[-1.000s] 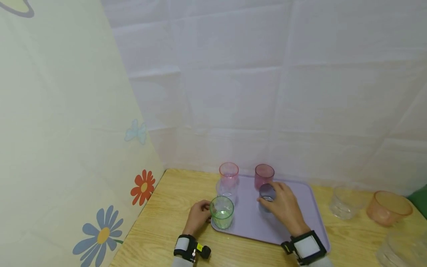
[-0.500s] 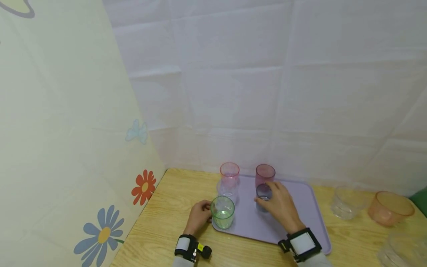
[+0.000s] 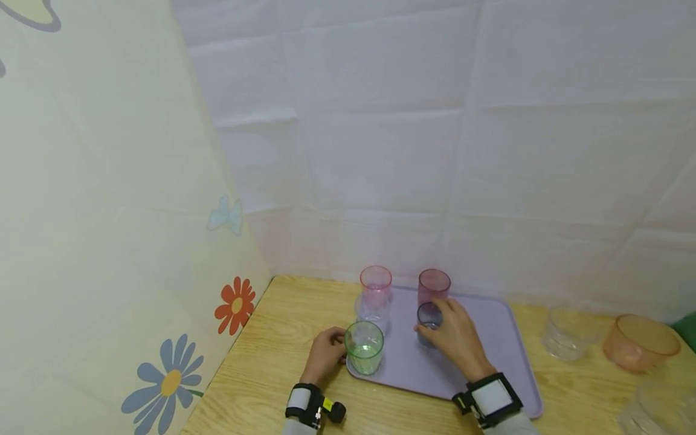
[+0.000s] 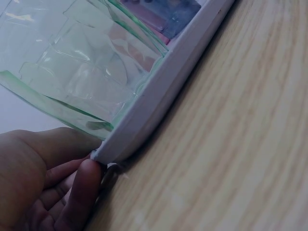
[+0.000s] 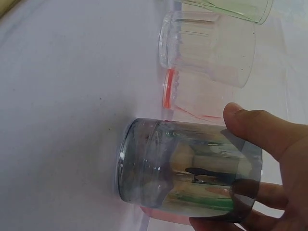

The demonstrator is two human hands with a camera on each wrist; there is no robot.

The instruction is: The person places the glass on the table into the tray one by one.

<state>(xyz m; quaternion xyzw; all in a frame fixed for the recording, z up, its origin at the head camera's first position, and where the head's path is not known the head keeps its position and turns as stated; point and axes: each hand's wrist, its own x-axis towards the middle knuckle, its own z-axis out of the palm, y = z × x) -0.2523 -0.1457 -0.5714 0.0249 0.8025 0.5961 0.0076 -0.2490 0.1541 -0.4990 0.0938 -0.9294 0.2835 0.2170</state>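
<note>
My left hand [image 3: 324, 353] is at the near left corner of a lilac tray [image 3: 402, 362]. In the left wrist view its thumb and finger pinch the tray rim [image 4: 144, 118], close beside a green glass [image 3: 365, 351]. With thumb and fingers around the upper part, my right hand [image 3: 459, 338] grips a grey-blue glass [image 5: 187, 168]. That glass is upright, its base right at the tray surface, in front of a plum glass [image 3: 433, 288]. Along the tray's left side stand the green glass, a clear glass [image 3: 372, 315] and a pink glass [image 3: 376, 290].
On the wooden table [image 3: 261, 338], right of the tray, are a clear glass [image 3: 562, 343], a wide orange bowl [image 3: 636, 350] and another clear vessel [image 3: 652, 414]. White cloth [image 3: 370, 163] hangs behind, and a flower-patterned wall [image 3: 136, 272] borders the left.
My right hand has shifted slightly left with the grey-blue glass, mostly in the first half second. My left hand has stayed at the tray corner.
</note>
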